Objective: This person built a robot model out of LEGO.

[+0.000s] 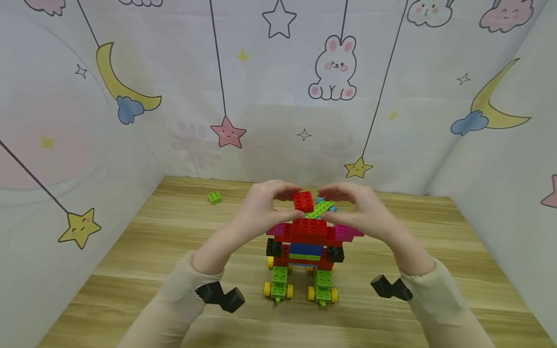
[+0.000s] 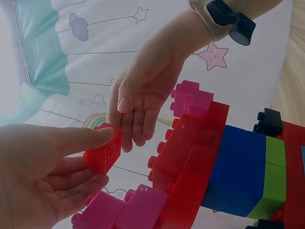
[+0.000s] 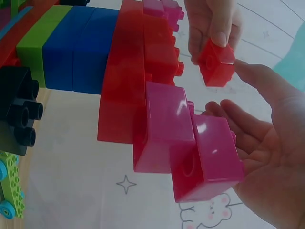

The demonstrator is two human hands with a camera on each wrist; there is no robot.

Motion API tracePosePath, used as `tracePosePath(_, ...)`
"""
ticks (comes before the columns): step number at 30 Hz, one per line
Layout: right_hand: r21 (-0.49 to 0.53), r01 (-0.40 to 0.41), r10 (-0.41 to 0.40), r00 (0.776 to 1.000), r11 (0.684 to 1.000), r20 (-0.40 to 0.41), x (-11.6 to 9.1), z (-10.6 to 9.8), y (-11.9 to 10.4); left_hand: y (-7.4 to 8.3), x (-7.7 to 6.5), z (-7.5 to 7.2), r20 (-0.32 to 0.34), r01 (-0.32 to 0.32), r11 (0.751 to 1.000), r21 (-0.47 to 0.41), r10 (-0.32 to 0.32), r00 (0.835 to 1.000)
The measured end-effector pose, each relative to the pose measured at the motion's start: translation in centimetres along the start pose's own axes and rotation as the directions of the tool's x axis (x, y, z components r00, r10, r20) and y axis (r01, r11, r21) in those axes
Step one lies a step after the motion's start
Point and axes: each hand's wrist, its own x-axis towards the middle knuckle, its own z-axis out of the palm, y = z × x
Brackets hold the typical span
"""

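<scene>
A red building block [image 1: 303, 200] is pinched between the thumb and fingers of my left hand [image 1: 264, 207], just above the block-built figure [image 1: 306, 235]. In the left wrist view, the thumb of that left hand [image 2: 47, 162] lies along one side of the red block [image 2: 102, 151]. My right hand [image 1: 360, 207] is on the other side with loosely bent fingers, holding nothing. The right wrist view shows its thumb close to the red block [image 3: 217, 64]. The figure has red blocks on top, pink blocks [image 1: 345, 232] at both sides, blue and green in the middle.
Black blocks [image 1: 335, 253] jut from the figure's sides, and its green feet [image 1: 323, 285] have yellow wheels. Behind it lies a green studded plate [image 1: 320, 209] with blue wheels. A small green block [image 1: 214, 197] sits at the back left of the wooden table [image 1: 174, 232].
</scene>
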Motion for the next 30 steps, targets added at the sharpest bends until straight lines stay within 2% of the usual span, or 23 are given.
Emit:
tracePosePath(9, -0.007, 0.018, -0.018, 1.0, 1.0, 0.015, 0.2, 0.3, -0.3, 0.4, 0.3, 0.8, 0.024, -0.006, 0.999, -0.042, 0.007, 1.0)
tracePosePath(16, -0.028, 0.019, -0.019, 1.0, 0.999, 0.017, 0.2, 0.5, -0.2, 0.3, 0.2, 1.3, 0.013, -0.012, 1.0, -0.02, 0.012, 1.0)
tracePosePath(20, -0.039, 0.008, -0.007, 1.0, 0.999, 0.013, 0.2, 0.5, -0.3, 0.3, 0.2, 1.3, 0.022, -0.02, 1.0, -0.005, 0.02, 1.0)
tracePosePath(30, -0.061, -0.042, 0.043, 0.999, 0.997, 0.014, 0.1, 0.6, -0.6, 0.2, 0.2, 0.8, 0.073, -0.03, 0.995, 0.098, 0.023, 0.997)
